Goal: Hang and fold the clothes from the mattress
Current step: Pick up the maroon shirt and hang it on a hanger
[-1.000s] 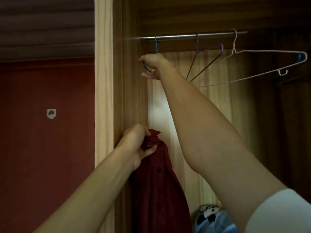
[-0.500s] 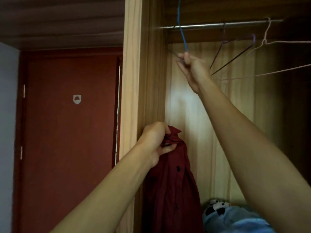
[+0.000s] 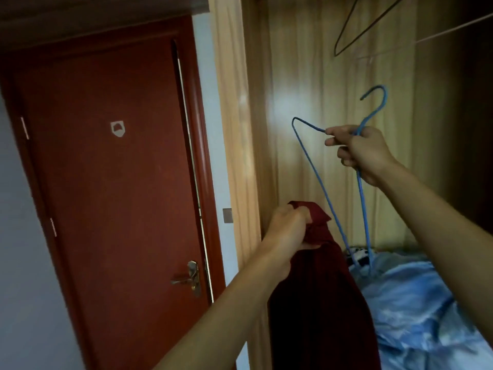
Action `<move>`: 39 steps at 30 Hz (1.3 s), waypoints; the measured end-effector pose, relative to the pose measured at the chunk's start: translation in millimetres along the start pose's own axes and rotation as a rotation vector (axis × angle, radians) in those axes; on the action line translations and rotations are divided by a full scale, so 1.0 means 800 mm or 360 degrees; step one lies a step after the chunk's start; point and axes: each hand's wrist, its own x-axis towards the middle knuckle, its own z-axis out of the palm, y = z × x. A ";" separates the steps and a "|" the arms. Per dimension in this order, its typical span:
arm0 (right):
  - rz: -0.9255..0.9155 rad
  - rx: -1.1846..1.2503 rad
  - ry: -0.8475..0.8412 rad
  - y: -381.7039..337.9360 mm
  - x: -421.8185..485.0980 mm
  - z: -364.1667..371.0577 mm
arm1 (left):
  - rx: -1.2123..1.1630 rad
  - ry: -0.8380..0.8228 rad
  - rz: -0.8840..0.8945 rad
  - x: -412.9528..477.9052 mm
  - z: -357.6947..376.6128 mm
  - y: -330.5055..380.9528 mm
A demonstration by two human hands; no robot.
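Our right hand [image 3: 362, 153] grips the blue hanger [image 3: 320, 188], up-right of the collar of the red shirt [image 3: 320, 303] bunched in our left hand [image 3: 288, 233].

Maroon shirt [image 3: 317, 303] (blue hanger [image 3: 318, 182])

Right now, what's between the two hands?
In the head view, only a wire side of the blue hanger, held by the right hand, crosses the gap to the left hand gripping the red shirt.
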 end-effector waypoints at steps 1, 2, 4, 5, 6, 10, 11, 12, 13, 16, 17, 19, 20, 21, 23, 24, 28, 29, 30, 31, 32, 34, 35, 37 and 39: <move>0.0008 -0.0004 0.0046 0.007 -0.015 -0.012 | 0.0005 0.0010 -0.0007 0.002 -0.001 -0.009; 0.0031 0.0008 0.0092 0.013 -0.031 -0.027 | 0.0021 0.0020 -0.0020 0.003 0.001 -0.020; 0.0083 0.0062 0.0120 0.018 -0.062 -0.054 | 0.0092 0.0017 -0.0009 0.007 -0.002 -0.039; 0.0119 0.0072 0.0116 0.018 -0.081 -0.071 | 0.0110 0.0019 -0.0008 0.005 0.002 -0.049; 0.0153 0.0062 0.0107 0.020 -0.099 -0.087 | 0.0123 0.0044 -0.0012 0.004 0.004 -0.059; 0.0344 -0.0035 0.0090 0.036 -0.178 -0.139 | 0.0379 0.0135 -0.0093 0.004 0.008 -0.104; 0.0375 -0.0046 0.0088 0.043 -0.194 -0.152 | 0.0499 0.0137 -0.0108 0.003 0.011 -0.113; 0.0398 -0.0039 0.0078 0.049 -0.209 -0.165 | 0.0640 0.0161 -0.0118 0.001 0.016 -0.119; 0.0422 -0.0023 0.0063 0.054 -0.223 -0.179 | 0.0783 0.0212 -0.0119 -0.002 0.022 -0.125; 0.0480 -0.0054 0.0004 0.063 -0.262 -0.221 | 0.1054 0.0432 -0.0071 -0.011 0.038 -0.136; 0.0499 -0.0098 -0.0022 0.063 -0.272 -0.234 | 0.1051 0.0458 -0.0079 -0.015 0.042 -0.137; 0.0533 -0.0171 -0.0072 0.065 -0.289 -0.257 | 0.0972 0.0403 -0.0150 -0.027 0.049 -0.134; 0.0539 -0.0187 -0.0094 0.068 -0.295 -0.267 | 0.0932 0.0364 -0.0186 -0.034 0.052 -0.133; 0.0540 -0.0195 -0.0109 0.070 -0.301 -0.275 | 0.0910 0.0322 -0.0215 -0.043 0.056 -0.129; 0.0521 -0.0237 -0.0163 0.077 -0.310 -0.289 | 0.0978 0.0237 -0.0242 -0.058 0.064 -0.123; 0.0503 -0.0286 -0.0202 0.084 -0.315 -0.294 | 0.1033 0.0197 -0.0243 -0.065 0.069 -0.119; 0.0426 -0.0461 -0.0334 0.107 -0.337 -0.298 | 0.1099 0.0071 -0.0264 -0.087 0.087 -0.107; 0.0419 -0.0468 -0.0363 0.110 -0.342 -0.295 | 0.1131 0.0023 -0.0277 -0.093 0.093 -0.103; 0.0433 -0.0458 -0.0390 0.114 -0.346 -0.289 | 0.1171 -0.0033 -0.0286 -0.098 0.099 -0.100; 0.0444 -0.0432 -0.0411 0.115 -0.350 -0.281 | 0.1216 -0.0091 -0.0291 -0.102 0.103 -0.097; 0.0438 -0.0421 -0.0418 0.117 -0.353 -0.272 | 0.1258 -0.0146 -0.0281 -0.105 0.106 -0.096; 0.0379 -0.0497 -0.0396 0.123 -0.359 -0.248 | 0.1274 -0.0227 -0.0260 -0.116 0.115 -0.093; 0.0328 -0.0581 -0.0376 0.125 -0.364 -0.232 | 0.1246 -0.0257 -0.0261 -0.122 0.121 -0.093; 0.0261 -0.0627 -0.0292 0.127 -0.375 -0.196 | 0.1188 -0.0328 -0.0220 -0.137 0.132 -0.095; 0.0280 -0.0470 -0.0148 0.126 -0.384 -0.163 | 0.1165 -0.0369 -0.0152 -0.152 0.136 -0.095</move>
